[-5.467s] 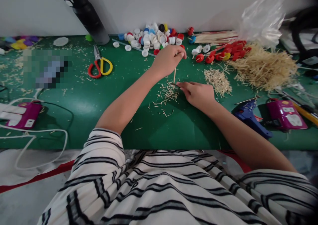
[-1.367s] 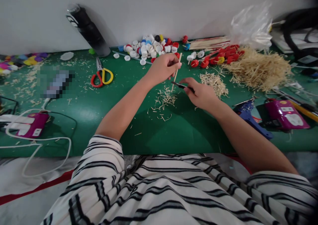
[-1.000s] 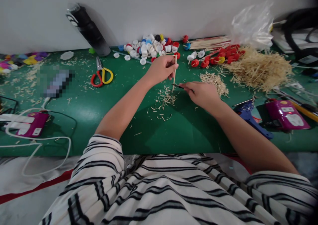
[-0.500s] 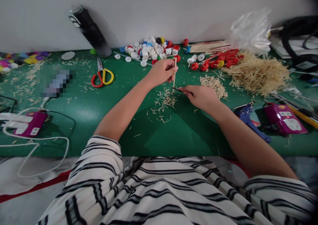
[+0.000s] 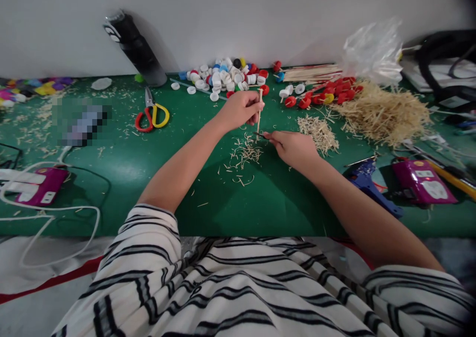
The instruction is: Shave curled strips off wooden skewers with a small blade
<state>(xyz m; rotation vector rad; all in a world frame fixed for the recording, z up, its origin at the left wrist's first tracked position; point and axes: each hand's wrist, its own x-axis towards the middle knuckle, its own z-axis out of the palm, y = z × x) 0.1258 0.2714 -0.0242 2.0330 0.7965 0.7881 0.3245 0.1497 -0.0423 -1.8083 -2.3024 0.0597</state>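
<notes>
Pinched in the fingers of my left hand (image 5: 240, 111) is a thin wooden stick (image 5: 260, 98), held almost upright with its lower end near the table. My right hand (image 5: 295, 147) is closed around a small knife (image 5: 259, 134); only its short dark blade shows, and the grip is hidden in the fingers. The blade lies against or just beside the stick's lower end; I cannot tell which. Curled wood shavings (image 5: 248, 151) are scattered on the green tabletop (image 5: 238, 213) just below the stick.
Loose bottle caps (image 5: 225, 76) lie by the wall, with red caps on sticks (image 5: 340, 90) to their right. Shavings pile (image 5: 383, 111) at the right, near a blue glue gun (image 5: 368, 180) and a purple power box (image 5: 424, 180). Scissors (image 5: 153, 116) and a black bottle (image 5: 137, 51) stand left.
My right hand and the knife have shifted slightly left, the blade now reaching across at the stick's lower end. My left hand still holds the stick, and the whole view has shifted a little.
</notes>
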